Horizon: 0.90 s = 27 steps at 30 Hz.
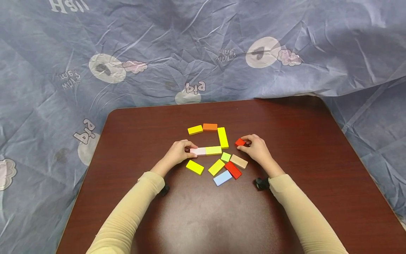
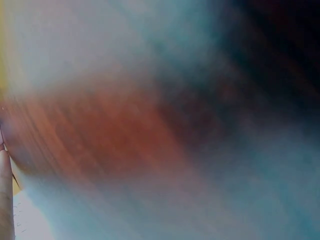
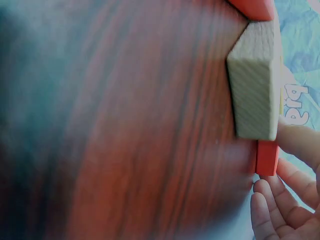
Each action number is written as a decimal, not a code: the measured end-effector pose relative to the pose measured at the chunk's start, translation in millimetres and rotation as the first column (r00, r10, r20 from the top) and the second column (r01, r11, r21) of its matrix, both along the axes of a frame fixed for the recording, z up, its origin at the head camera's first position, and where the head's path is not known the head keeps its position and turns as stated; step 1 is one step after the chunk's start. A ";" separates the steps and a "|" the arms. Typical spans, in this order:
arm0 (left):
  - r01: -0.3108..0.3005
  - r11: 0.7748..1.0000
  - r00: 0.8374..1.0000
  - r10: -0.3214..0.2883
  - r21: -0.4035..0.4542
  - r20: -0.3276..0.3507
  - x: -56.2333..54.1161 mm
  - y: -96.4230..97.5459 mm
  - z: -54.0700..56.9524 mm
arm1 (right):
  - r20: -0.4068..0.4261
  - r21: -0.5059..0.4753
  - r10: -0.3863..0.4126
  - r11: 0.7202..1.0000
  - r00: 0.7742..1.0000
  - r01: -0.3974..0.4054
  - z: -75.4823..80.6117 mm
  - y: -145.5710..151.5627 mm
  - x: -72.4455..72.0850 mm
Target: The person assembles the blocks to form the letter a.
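In the head view my left hand (image 1: 178, 152) pinches the left end of a pale pink block (image 1: 198, 151), whose other end meets a light yellow block (image 1: 214, 150). A small red block (image 1: 240, 142) is held between thumb and fingers of my right hand (image 1: 257, 150), right of a long yellow block (image 1: 223, 137). From the right wrist, that red block (image 3: 267, 159) shows beside the fingers, partly behind a plain wooden block (image 3: 252, 97). The left wrist view is mostly blurred, with only a finger (image 2: 5, 200) at its left edge.
An orange block (image 1: 210, 127) and a yellow block (image 1: 195, 130) lie farther back. Nearer lie a green cube (image 1: 226, 157), a red block (image 1: 233, 170), a blue block (image 1: 222, 178) and more yellow ones. Patterned cloth (image 1: 190, 46) hangs behind the brown table (image 1: 142, 123).
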State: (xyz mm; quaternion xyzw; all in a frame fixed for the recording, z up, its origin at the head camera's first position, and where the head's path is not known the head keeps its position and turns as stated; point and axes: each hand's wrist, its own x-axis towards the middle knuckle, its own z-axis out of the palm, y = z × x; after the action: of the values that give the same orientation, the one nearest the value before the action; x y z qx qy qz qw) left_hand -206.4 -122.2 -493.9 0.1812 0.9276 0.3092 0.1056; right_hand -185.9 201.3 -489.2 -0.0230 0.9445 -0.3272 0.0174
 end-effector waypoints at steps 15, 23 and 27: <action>-0.005 1.000 1.000 0.005 0.000 -0.019 0.2 0.5 -2.6 | -0.043 -0.055 0.095 0.994 0.995 -0.097 -4.6 -11.9 17.1; -0.011 1.000 1.000 0.011 0.007 -0.015 1.1 1.0 -2.7 | -0.021 -0.072 0.119 0.990 0.993 -0.121 -4.6 -17.6 23.1; -0.018 1.000 1.000 0.018 0.005 -0.010 1.8 0.8 -2.3 | -0.019 -0.078 0.130 0.988 0.991 -0.131 -5.0 -20.8 24.6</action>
State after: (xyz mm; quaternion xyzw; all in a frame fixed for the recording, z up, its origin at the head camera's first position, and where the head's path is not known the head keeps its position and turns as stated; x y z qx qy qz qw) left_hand -204.6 -121.4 -496.1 0.1745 0.9289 0.3116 0.0977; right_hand -161.3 180.5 -494.2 -0.0875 0.9273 -0.3625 0.0313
